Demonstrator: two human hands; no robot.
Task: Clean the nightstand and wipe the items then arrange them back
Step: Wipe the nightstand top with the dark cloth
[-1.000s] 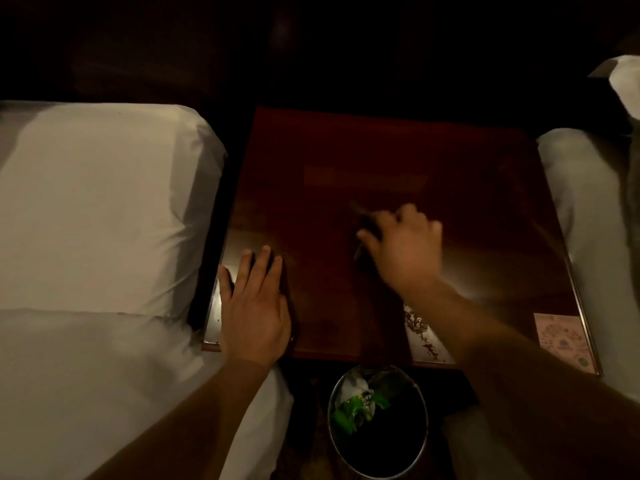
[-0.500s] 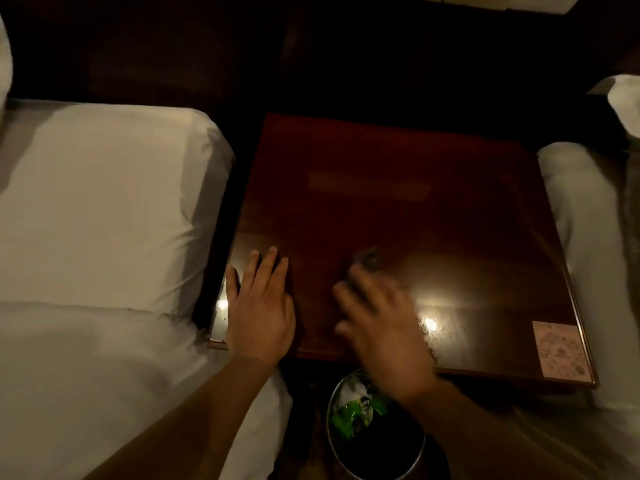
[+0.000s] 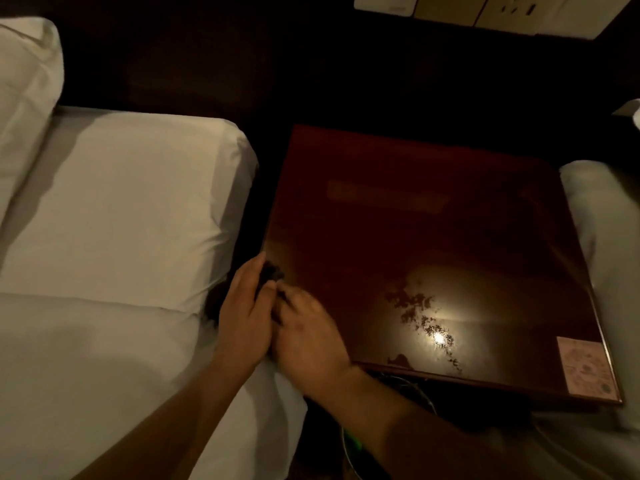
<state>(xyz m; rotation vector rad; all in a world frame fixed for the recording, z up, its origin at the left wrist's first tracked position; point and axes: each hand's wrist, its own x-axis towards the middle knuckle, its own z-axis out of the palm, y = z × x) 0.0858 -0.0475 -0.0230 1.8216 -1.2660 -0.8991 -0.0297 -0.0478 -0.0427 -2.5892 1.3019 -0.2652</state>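
Observation:
The nightstand (image 3: 433, 216) has a glossy dark red top with nothing standing on it. Wet smears (image 3: 415, 306) and a lamp glare show near its front edge. My left hand (image 3: 244, 313) rests with straight fingers along the top's front left corner. Pressed against it, my right hand (image 3: 306, 336) is blurred and grips a dark cloth (image 3: 273, 273). Only a small part of the cloth shows beyond the fingertips of both hands.
A white bed (image 3: 114, 220) with a pillow (image 3: 24, 84) flanks the nightstand on the left, and another bed (image 3: 606, 237) flanks it on the right. A pink sticker (image 3: 585, 370) marks the front right corner. A wire wastebasket (image 3: 348, 445) stands below my right forearm. Wall sockets (image 3: 450, 8) sit behind.
My right hand swept the cloth from the middle of the top to the front left corner, meeting my left hand. The view tilted up and the smears came into sight.

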